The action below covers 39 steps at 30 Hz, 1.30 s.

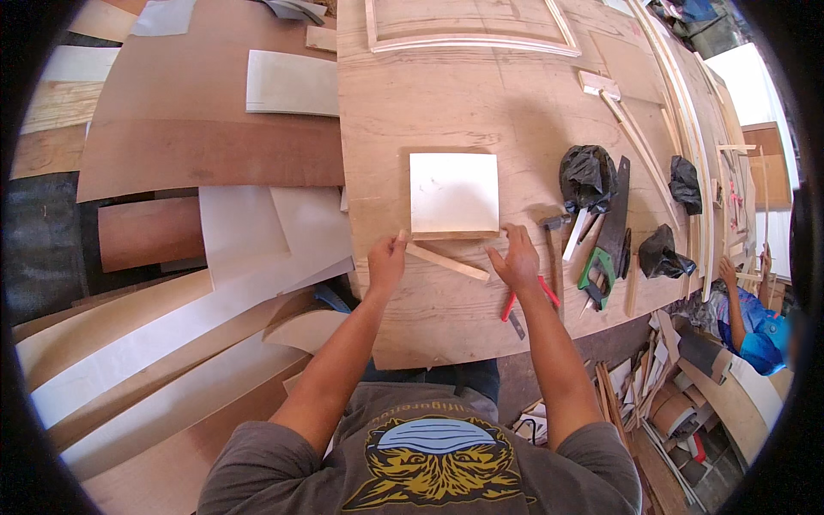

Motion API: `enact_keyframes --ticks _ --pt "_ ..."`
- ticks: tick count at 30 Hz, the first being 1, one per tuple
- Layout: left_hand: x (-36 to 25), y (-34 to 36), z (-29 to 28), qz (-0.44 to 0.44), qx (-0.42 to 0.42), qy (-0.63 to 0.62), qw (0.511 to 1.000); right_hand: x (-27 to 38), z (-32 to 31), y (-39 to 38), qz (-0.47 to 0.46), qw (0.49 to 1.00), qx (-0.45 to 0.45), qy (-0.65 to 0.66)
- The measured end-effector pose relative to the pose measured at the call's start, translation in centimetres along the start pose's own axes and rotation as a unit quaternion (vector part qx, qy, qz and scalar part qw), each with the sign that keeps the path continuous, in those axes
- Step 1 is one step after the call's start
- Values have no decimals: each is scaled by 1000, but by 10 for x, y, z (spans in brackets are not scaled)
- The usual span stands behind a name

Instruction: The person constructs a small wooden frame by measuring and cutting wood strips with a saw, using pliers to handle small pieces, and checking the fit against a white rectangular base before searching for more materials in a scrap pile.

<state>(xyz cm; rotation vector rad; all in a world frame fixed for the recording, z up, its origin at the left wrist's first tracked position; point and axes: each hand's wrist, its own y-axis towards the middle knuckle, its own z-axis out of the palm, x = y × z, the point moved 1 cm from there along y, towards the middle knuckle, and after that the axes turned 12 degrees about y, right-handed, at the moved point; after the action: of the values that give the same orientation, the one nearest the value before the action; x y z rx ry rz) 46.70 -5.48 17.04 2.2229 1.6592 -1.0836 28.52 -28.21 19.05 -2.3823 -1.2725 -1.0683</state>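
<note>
A white square panel (453,190) lies on the plywood table in front of me, with a thin wood strip (455,234) along its near edge. My left hand (388,260) is closed near the panel's near left corner; whatever its fingers pinch is too small to make out. Just beside those fingers starts a loose wooden stick (448,262), lying slantwise on the table. My right hand (518,257) has thumb and fingers apart, its fingertips at the near right corner of the panel. Under my right wrist are red-handled pliers (508,306).
Right of my right hand lie a hammer (555,249), a green-handled saw (611,232) and black plastic bags (589,178). A wooden frame (472,41) lies at the far side. Sheets and boards (206,154) are stacked left. Another person's arm (735,300) shows at far right.
</note>
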Motion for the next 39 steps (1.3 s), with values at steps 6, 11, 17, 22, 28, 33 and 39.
enact_keyframes --ticks 6,11,17,22,28,33,39 --pt "20 -16 4 56 22 38 998 5 11 -55 -40 991 128 2" --pt "14 -29 -6 21 20 -80 996 10 10 -60 -1 992 122 30" --pt "-6 -31 -19 -13 18 -285 958 18 -9 -30 -10 987 57 148" --pt "-29 4 -23 1 31 -289 957 24 -27 12 1 980 62 192" --pt "-53 45 -17 4 19 -269 963 13 -37 57 -10 982 84 168" --pt "-61 68 -9 -14 30 -211 977 -7 -33 84 -26 989 87 119" --pt "-59 101 7 -29 47 -143 988 -28 -15 111 32 982 60 178"
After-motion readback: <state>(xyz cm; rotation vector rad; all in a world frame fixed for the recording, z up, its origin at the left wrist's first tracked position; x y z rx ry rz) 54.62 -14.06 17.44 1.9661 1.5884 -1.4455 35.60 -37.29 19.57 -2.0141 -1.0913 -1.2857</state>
